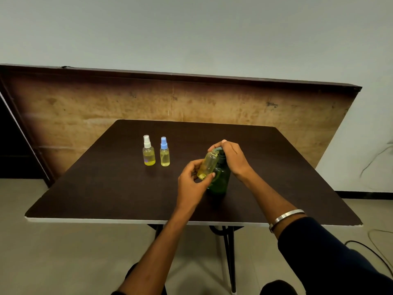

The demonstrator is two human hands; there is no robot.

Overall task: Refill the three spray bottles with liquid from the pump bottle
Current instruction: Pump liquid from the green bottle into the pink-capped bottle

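Three spray bottles total; the one I'm filling is the uncapped bottle (208, 165), small, clear plastic, tilted with its open mouth up against the spout of the green pump bottle (221, 179). My left hand (194, 179) pinches it low, thumb and fingertips curled round the base end where a little yellow liquid sits. It looks nearly empty, so light; thin smooth wall, probably slippery if liquid runs down it, and likely to flex if I squeeze. Best hold is low on the body, as now, keeping the neck free.

The pump bottle stands upright on the counter (106, 194), right of middle, just behind the small bottle and touching it near the top. It looks stiffer and heavier, stable on its base. My right hand (230, 155) is curled over the pump head from above, grip closed on it, thumb tip showing at the far side; the spout itself is mostly hidden, so I can't tell whether liquid is coming out. Pressing straight down should keep it from tipping.

Two capped bottles stand well apart to the left, near each other: the white-capped bottle (148, 154) and the blue-capped bottle (164, 153), both upright, each holding yellow liquid. I judge those done, third in progress. Its cap isn't visible.
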